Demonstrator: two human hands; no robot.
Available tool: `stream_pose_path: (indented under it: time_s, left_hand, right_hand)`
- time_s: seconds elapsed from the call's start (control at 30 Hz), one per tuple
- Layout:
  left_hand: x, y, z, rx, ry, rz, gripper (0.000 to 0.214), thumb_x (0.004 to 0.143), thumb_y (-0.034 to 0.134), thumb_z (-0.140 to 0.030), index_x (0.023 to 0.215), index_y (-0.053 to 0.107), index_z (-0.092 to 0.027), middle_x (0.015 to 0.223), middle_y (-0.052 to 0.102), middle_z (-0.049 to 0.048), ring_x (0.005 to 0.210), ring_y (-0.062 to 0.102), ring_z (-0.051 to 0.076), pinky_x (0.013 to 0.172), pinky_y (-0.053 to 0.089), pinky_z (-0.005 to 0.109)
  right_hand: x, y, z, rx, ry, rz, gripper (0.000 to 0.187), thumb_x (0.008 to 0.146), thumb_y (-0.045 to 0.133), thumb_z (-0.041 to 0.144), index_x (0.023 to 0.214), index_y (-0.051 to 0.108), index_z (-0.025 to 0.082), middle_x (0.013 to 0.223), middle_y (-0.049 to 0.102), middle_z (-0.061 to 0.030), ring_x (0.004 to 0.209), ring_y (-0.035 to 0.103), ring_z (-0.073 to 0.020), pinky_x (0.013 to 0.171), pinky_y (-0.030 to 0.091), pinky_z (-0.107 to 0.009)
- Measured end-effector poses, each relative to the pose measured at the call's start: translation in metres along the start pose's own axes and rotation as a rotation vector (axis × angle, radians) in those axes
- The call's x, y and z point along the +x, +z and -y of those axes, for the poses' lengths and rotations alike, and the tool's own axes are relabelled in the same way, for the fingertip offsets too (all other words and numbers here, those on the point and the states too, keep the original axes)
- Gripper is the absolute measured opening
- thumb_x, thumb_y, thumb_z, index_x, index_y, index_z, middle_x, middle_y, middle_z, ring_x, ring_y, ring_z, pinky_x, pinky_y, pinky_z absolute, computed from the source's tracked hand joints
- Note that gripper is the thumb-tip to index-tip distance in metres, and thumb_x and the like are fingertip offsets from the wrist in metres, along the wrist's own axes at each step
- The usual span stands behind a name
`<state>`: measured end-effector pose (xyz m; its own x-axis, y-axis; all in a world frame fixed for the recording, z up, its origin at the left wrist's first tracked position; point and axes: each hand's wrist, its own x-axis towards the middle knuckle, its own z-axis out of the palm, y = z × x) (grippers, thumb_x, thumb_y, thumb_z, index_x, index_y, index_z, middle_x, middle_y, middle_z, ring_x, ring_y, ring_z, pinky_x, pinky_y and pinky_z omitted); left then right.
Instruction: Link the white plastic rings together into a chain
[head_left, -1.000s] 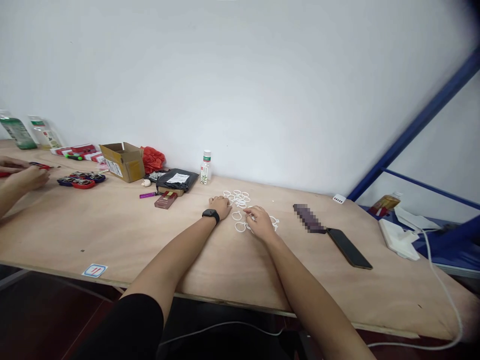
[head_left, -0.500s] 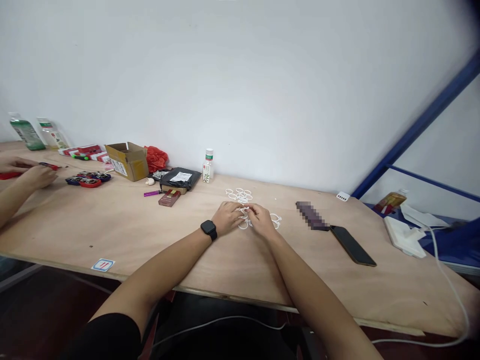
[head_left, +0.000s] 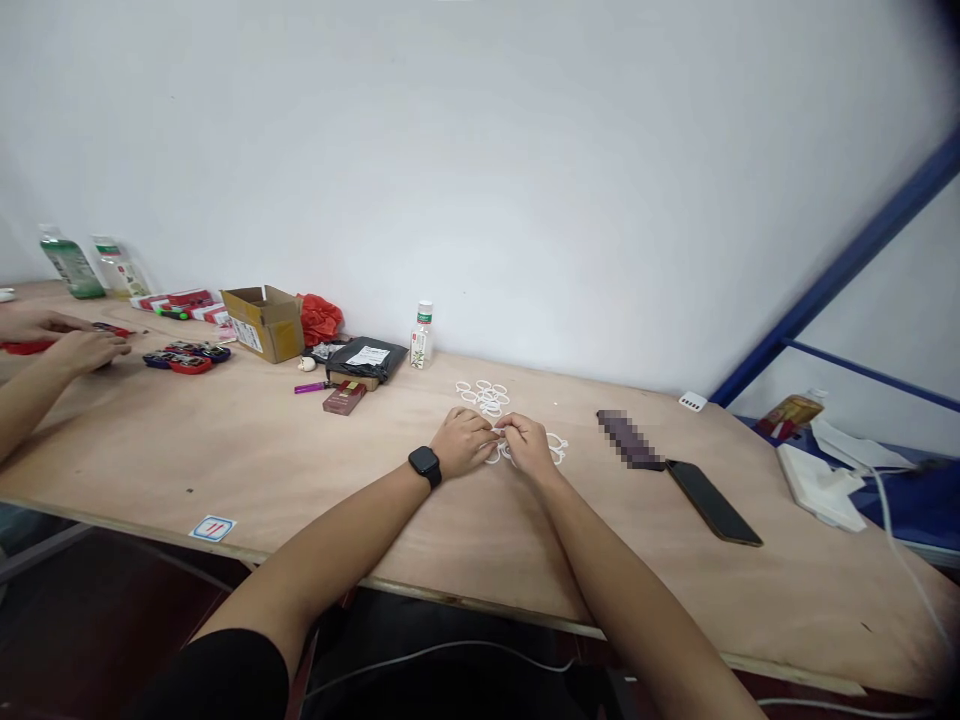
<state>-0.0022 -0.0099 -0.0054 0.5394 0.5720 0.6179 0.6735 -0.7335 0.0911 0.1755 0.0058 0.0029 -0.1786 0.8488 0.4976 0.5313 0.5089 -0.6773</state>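
Observation:
My left hand [head_left: 463, 442], with a black watch [head_left: 425, 464] on its wrist, lies low over the table with its fingers curled inward. Opposite it, my right hand [head_left: 527, 443] pinches thumb against forefinger. The fingertips of both hands meet at a thin white plastic loop, mostly hidden by the fingers. Several white loops [head_left: 556, 450] with small heads, like closed cable ties, show beside and under my hands. Just beyond my fingers lies a cluster of similar loops [head_left: 491, 398].
A phone [head_left: 712, 502] and a white charger [head_left: 821, 487] lie to the right. Behind my left hand stand a bottle [head_left: 422, 335], a black package [head_left: 367, 358], a dark red box [head_left: 344, 397] and a cardboard box [head_left: 264, 324]. Another person's hands [head_left: 86, 352] work at the far left.
The view has shifted slightly, moving everything a little right and down. My fingers have shifted slightly around the white loop, and both hands stay together. The other person's hands have moved a little.

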Motion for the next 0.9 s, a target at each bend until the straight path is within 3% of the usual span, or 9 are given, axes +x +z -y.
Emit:
stream_pose_path:
  time_s: [0.3, 0.47, 0.57, 0.7, 0.9]
  left_hand:
    - [-0.003, -0.003, 0.008, -0.238, -0.09, -0.174, 0.022, 0.089, 0.054, -0.033, 0.08, 0.071, -0.023, 0.092, 0.072, 0.0054, 0.09, 0.062, 0.018, 0.087, 0.045, 0.038]
    - [0.002, 0.001, 0.031, -0.307, -0.331, -0.309, 0.026, 0.091, 0.05, -0.032, 0.075, 0.067, -0.02, 0.099, 0.072, 0.0051, 0.097, 0.062, 0.018, 0.091, 0.047, 0.036]
    - [0.009, 0.006, 0.056, -0.178, -0.477, -0.139, 0.021, 0.089, 0.052, -0.032, 0.087, 0.07, -0.02, 0.101, 0.07, 0.0046, 0.1, 0.06, 0.019, 0.095, 0.044, 0.037]
    - [0.021, 0.015, 0.082, -0.027, -0.519, 0.135, 0.026, 0.089, 0.049, -0.031, 0.098, 0.072, -0.024, 0.112, 0.065, 0.006, 0.109, 0.053, 0.025, 0.098, 0.04, 0.041]
    - [0.038, 0.032, 0.088, 0.087, -0.502, 0.271, 0.032, 0.087, 0.049, -0.033, 0.114, 0.067, -0.027, 0.13, 0.053, 0.0112, 0.121, 0.043, 0.032, 0.1, 0.033, 0.05]
  right_hand:
    - [-0.004, 0.004, 0.005, -0.078, -0.183, 0.029, 0.036, 0.078, 0.042, 0.014, 0.098, 0.071, 0.022, 0.094, 0.071, -0.0054, 0.09, 0.063, -0.0209, 0.085, 0.049, -0.035]
    - [-0.006, 0.004, 0.008, -0.146, -0.251, 0.132, 0.037, 0.086, 0.043, 0.017, 0.115, 0.066, 0.024, 0.113, 0.067, -0.0067, 0.108, 0.059, -0.021, 0.095, 0.046, -0.039]
    - [-0.009, 0.004, 0.007, -0.23, -0.285, 0.282, 0.037, 0.086, 0.049, 0.018, 0.119, 0.064, 0.024, 0.128, 0.058, -0.0084, 0.12, 0.052, -0.0225, 0.102, 0.041, -0.04]
    - [-0.011, 0.004, 0.007, -0.37, -0.273, 0.362, 0.039, 0.085, 0.053, 0.02, 0.122, 0.062, 0.024, 0.13, 0.056, -0.0091, 0.119, 0.051, -0.0238, 0.101, 0.04, -0.041]
    - [-0.012, 0.004, 0.009, -0.487, -0.239, 0.354, 0.037, 0.089, 0.053, 0.03, 0.125, 0.059, 0.026, 0.132, 0.056, -0.0091, 0.12, 0.049, -0.0263, 0.104, 0.031, -0.049]
